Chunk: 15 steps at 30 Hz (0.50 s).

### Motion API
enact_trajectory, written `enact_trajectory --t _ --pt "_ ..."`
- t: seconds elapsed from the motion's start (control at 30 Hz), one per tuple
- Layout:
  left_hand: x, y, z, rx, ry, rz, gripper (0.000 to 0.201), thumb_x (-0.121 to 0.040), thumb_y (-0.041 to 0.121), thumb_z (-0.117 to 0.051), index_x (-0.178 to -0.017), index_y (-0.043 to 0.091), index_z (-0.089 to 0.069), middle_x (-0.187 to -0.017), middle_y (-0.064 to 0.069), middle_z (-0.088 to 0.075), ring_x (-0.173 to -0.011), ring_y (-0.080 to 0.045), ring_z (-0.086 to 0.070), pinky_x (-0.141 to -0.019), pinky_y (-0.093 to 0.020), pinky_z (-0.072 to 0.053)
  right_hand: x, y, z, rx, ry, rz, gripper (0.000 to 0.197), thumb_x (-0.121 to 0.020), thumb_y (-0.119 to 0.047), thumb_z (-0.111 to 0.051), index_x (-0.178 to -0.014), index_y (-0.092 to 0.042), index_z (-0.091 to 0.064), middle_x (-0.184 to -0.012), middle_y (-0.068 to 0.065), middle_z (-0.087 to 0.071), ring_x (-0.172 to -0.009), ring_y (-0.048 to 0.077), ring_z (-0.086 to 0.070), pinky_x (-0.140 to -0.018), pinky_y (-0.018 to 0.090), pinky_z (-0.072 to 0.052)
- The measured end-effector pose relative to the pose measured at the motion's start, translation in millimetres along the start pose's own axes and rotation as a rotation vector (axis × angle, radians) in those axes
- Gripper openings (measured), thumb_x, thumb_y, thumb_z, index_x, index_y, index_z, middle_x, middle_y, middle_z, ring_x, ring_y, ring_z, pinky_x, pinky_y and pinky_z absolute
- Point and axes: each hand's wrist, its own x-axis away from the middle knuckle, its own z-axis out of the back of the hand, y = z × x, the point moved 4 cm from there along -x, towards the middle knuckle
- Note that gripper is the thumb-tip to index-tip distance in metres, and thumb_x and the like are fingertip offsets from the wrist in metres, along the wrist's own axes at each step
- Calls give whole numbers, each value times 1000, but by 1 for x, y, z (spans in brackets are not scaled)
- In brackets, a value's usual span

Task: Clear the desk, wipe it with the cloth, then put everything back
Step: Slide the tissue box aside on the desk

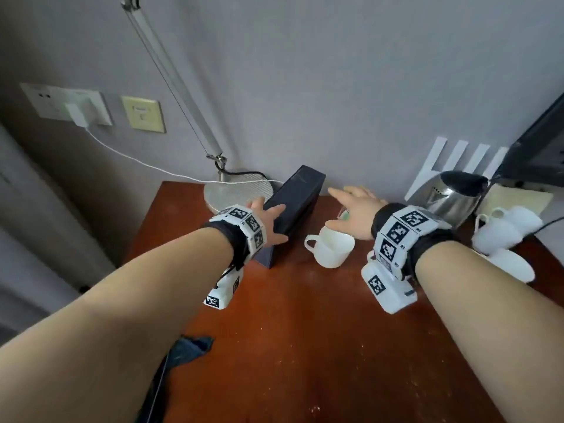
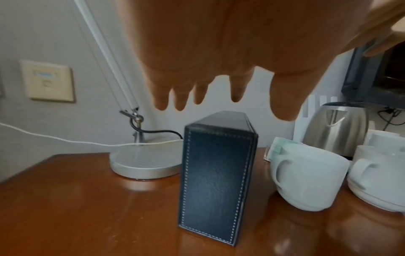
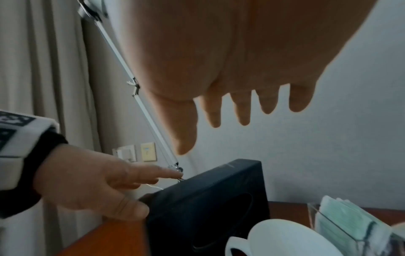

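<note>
A dark blue leather-look box point(image 1: 293, 206) point(image 2: 217, 181) point(image 3: 208, 207) stands on the red-brown desk point(image 1: 305, 331). My left hand point(image 1: 268, 221) point(image 2: 236, 93) point(image 3: 92, 181) straddles its near top corner with fingers straight and spread, the thumb by the box's side. My right hand point(image 1: 354, 206) point(image 3: 219, 112) hovers flat and empty above a white cup point(image 1: 332, 248) point(image 2: 306, 176) point(image 3: 285, 239) and a clear holder of green packets point(image 1: 345, 214) point(image 3: 342, 221). A dark blue cloth point(image 1: 189, 349) hangs at the desk's front left edge.
A lamp base point(image 1: 238, 190) with a white cable sits behind the box. A steel kettle point(image 1: 451, 196), stacked white cups on saucers point(image 1: 506, 230) and a dark screen point(image 1: 543, 148) crowd the back right. Pale specks dot the desk's front.
</note>
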Motion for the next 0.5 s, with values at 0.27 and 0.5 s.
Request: enact_trajectory --t 0.27,0.5 --pt "-14 -15 -10 -2 14 -62 70 -85 48 -54 -146 42 -18 -147 -6 -20 -123 -29 -39 -95 -43 -47 -43 -34 -20 18 -82 5 72 -92 -43 -51 -150 -31 -10 -159 3 -8 -147 26 -3 -118 44 -12" --pt "4 -52 -13 -10 -4 -63 71 -85 48 -53 -145 46 -15 -142 -7 -27 -124 -29 -37 -95 -39 -46 -70 -62 -31 65 -104 61 80 -87 -36 -60 -150 -28 -10 -158 5 -9 -146 26 -7 -118 41 -16"
